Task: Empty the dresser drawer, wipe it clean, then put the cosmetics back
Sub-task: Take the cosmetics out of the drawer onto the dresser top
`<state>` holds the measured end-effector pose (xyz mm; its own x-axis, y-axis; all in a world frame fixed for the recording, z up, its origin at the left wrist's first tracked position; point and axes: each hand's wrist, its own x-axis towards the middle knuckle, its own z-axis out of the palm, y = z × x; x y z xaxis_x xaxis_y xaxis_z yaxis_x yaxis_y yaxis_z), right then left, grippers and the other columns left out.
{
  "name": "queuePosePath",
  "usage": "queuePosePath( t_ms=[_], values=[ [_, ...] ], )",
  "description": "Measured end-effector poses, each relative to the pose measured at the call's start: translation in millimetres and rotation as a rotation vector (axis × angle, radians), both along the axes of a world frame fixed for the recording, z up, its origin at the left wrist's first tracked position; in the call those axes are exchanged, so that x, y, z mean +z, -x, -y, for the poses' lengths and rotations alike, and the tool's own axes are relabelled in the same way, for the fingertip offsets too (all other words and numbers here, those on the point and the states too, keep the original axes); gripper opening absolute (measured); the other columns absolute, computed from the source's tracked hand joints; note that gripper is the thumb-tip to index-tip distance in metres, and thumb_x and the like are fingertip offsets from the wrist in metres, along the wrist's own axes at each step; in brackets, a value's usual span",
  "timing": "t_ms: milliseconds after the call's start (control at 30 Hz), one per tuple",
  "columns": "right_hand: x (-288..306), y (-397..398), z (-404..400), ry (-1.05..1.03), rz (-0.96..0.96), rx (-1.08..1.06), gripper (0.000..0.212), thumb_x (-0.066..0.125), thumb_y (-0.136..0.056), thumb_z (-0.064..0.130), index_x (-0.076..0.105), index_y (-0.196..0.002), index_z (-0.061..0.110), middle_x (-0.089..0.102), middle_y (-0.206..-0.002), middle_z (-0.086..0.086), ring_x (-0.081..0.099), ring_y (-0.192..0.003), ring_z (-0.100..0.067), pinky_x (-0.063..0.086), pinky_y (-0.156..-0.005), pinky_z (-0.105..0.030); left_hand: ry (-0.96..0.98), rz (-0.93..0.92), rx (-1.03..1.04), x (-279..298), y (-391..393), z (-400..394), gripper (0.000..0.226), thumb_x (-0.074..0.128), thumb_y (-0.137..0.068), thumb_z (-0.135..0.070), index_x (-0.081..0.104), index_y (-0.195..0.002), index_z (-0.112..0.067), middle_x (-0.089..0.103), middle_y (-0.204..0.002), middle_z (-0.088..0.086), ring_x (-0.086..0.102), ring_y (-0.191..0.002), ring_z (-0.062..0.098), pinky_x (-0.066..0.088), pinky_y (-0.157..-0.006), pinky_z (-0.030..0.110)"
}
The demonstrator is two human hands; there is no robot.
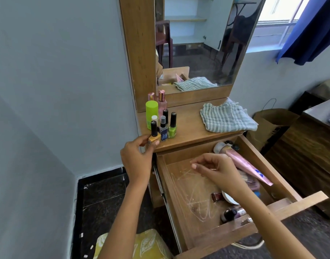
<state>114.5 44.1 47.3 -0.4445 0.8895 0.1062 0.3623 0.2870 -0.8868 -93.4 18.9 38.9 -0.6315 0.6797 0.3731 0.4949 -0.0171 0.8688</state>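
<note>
Your right hand (214, 171) hovers empty, fingers loosely curled, over the scratched floor of the open drawer (188, 199), and the cosmetics left to lift out lie just right of it and toward you: a pink tube (248, 166) with its long axis running diagonally from the far corner toward the right wall, a white jar (229, 199) and a dark-capped bottle (228, 214). Your left hand (137, 159) pinches an orange nail polish bottle (154, 134) at the dresser top's front-left corner beside the bottles already out, so your right is nearer; the striped cloth (227, 116) waits on the top.
</note>
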Motion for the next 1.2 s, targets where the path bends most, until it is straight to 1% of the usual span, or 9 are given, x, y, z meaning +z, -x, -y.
queuePosePath(
  t_ms=[133,233,333,500,600,700,833,1000,1200],
  values=[
    [-2.0,-14.5,2.7,-0.058,0.016,-0.067,0.007,0.072,-0.082,0.012,0.075,-0.084,0.018,0.072,-0.078,0.011,0.068,-0.073,-0.006,0.056,-0.069,-0.024,-0.029,-0.027,-0.024,-0.9,0.0,-6.8,0.029,0.077,-0.074,-0.024,0.071,-0.101,-0.015,0.071,-0.088,-0.002,0.064,-0.082,0.011,0.052,-0.079,0.031],
    [1.4,-29.2,1.3,-0.069,0.097,-0.083,0.008,0.073,-0.081,0.012,0.075,-0.086,0.018,0.071,-0.079,0.008,0.067,-0.074,-0.002,0.056,-0.071,-0.021,-0.042,-0.057,0.004,-6.0,0.2,-5.4,0.039,0.078,-0.073,-0.026,0.067,-0.109,-0.016,0.067,-0.094,-0.006,0.061,-0.087,0.012,0.047,-0.080,0.026],
    [6.5,-47.3,-4.6,-0.051,0.445,0.023,0.009,0.071,-0.084,0.021,0.074,-0.092,0.024,0.071,-0.091,0.010,0.066,-0.083,-0.003,0.056,-0.080,-0.029,-0.077,-0.172,0.110,-12.4,-10.8,6.7,0.039,0.076,-0.075,-0.029,0.062,-0.108,-0.013,0.062,-0.098,-0.002,0.052,-0.089,0.013,0.033,-0.075,0.014],
    [9.1,-43.4,4.2,-0.166,0.988,0.139,0.021,0.062,-0.087,0.028,0.068,-0.105,0.021,0.067,-0.104,-0.002,0.062,-0.099,-0.023,0.046,-0.080,-0.026,-0.085,-0.480,-0.051,-23.4,-53.2,27.6,0.026,0.066,-0.085,-0.015,0.062,-0.109,-0.008,0.061,-0.107,0.004,0.050,-0.100,0.013,0.038,-0.085,0.024],
    [-2.1,-26.8,9.5,-0.298,1.209,0.258,0.020,0.060,-0.087,0.022,0.066,-0.105,0.017,0.064,-0.104,-0.006,0.062,-0.096,-0.026,0.039,-0.068,-0.028,0.110,-0.699,-0.195,-29.7,-68.9,21.2,0.050,0.064,-0.083,-0.014,0.051,-0.131,-0.009,0.048,-0.138,0.009,0.042,-0.128,0.023,0.039,-0.102,0.043],
    [-12.8,-20.6,6.1,-0.400,1.314,0.337,0.014,0.057,-0.088,0.010,0.065,-0.099,0.010,0.064,-0.100,-0.010,0.062,-0.093,-0.027,0.039,-0.064,-0.031,0.310,-0.825,-0.249,-32.3,-72.2,15.0,0.068,0.065,-0.084,-0.018,0.032,-0.143,-0.010,0.025,-0.151,0.012,0.020,-0.141,0.024,0.019,-0.114,0.046],
    [-21.4,-23.5,-2.1,-0.424,1.178,0.346,0.017,0.064,-0.083,0.025,0.068,-0.098,0.017,0.068,-0.094,-0.004,0.064,-0.087,-0.022,0.050,-0.069,-0.028,0.427,-0.883,-0.253,-35.5,-70.3,13.4,0.069,0.051,-0.093,-0.022,0.009,-0.147,-0.013,0.002,-0.155,0.009,-0.002,-0.143,0.021,-0.001,-0.115,0.043],
    [-11.3,-19.1,-11.2,-0.091,0.583,0.196,0.018,0.073,-0.081,0.024,0.066,-0.096,0.019,0.071,-0.093,0.007,0.065,-0.079,-0.005,0.054,-0.070,-0.021,0.404,-0.870,-0.242,-27.9,-64.6,10.6,0.067,0.050,-0.090,-0.007,0.017,-0.147,-0.017,0.016,-0.154,0.004,0.011,-0.143,0.015,-0.004,-0.113,0.037],
    [27.3,3.4,-31.8,-0.188,0.271,-0.106,0.031,0.072,-0.082,0.025,0.068,-0.112,0.016,0.065,-0.100,0.003,0.060,-0.088,-0.009,0.048,-0.074,-0.014,0.371,-0.802,-0.251,-19.3,-59.3,8.4,0.061,0.057,-0.087,-0.001,0.033,-0.142,-0.013,0.036,-0.147,0.003,0.031,-0.137,0.014,0.014,-0.113,0.035]
  ],
)
